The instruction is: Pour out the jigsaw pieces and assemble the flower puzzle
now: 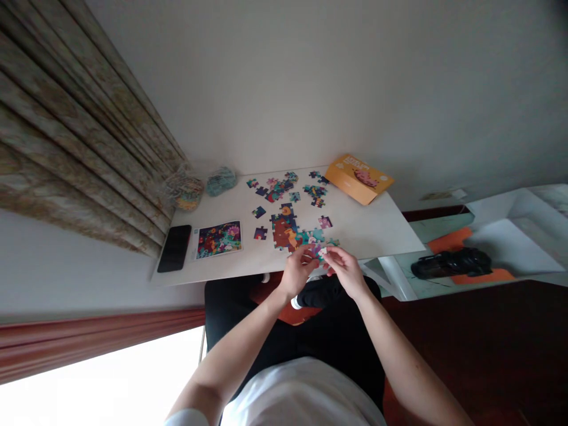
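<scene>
Near the table's front edge, my left hand [299, 271] and my right hand [346, 269] are close together, fingers pinched around small jigsaw puzzle pieces [322, 253] with purple and white on them. Whether the pieces between them are joined I cannot make out. Just beyond my fingers lies a partly joined puzzle [284, 229] showing a brown bear and teal shapes. Loose pieces surround it: a pink one [325, 222] to its right, a dark one [260, 233] to its left. Farther back sits a group of joined pieces [280, 188].
A picture card [219, 239] and a black phone [174, 248] lie at the left. Two clear bags of pieces stand behind them. An orange box [359, 178] sits at the back right. Beyond the white table [377, 231], a lower shelf holds a dark bottle-like object [452, 263].
</scene>
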Tool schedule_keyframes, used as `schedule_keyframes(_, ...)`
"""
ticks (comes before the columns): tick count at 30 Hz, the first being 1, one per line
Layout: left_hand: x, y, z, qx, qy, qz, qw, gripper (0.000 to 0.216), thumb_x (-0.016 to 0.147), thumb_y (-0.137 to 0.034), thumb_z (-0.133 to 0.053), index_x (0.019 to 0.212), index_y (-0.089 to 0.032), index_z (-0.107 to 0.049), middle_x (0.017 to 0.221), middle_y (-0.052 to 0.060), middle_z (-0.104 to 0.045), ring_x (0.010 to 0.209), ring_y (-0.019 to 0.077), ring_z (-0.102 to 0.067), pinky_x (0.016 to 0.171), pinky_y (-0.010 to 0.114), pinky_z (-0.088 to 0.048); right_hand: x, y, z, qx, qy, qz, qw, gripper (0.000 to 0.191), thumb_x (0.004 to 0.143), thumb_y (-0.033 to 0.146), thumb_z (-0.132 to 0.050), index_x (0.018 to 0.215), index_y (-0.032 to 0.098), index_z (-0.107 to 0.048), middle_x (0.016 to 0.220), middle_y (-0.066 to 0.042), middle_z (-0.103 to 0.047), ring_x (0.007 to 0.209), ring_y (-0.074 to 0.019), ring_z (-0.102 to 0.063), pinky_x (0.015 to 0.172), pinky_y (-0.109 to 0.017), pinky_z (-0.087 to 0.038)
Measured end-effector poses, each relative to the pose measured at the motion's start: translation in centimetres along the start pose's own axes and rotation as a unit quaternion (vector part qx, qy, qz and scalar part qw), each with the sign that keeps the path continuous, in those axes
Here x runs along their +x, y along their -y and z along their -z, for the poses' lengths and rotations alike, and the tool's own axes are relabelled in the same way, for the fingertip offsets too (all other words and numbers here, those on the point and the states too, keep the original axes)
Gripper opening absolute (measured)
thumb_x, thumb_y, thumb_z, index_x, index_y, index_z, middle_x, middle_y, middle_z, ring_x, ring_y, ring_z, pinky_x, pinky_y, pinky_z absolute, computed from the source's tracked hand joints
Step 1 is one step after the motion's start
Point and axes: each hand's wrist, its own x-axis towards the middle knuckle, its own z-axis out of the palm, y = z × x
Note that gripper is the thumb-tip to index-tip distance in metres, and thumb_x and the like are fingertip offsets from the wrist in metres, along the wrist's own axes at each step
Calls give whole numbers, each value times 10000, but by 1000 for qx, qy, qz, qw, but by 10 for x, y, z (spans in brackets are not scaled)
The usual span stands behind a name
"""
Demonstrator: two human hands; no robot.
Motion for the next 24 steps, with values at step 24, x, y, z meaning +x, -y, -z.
schedule_keyframes(24,35,16,68,480,147,-230,834,471,1044,-454,-550,1492,-312,-574,1576,85,-534,1517,289,-419,1299,578,-176,33,-19,7,-419,-148,222,868,438,990,578,-536,862,232,-771,865,-103,-752,757,-251,-667,754,-375,-528)
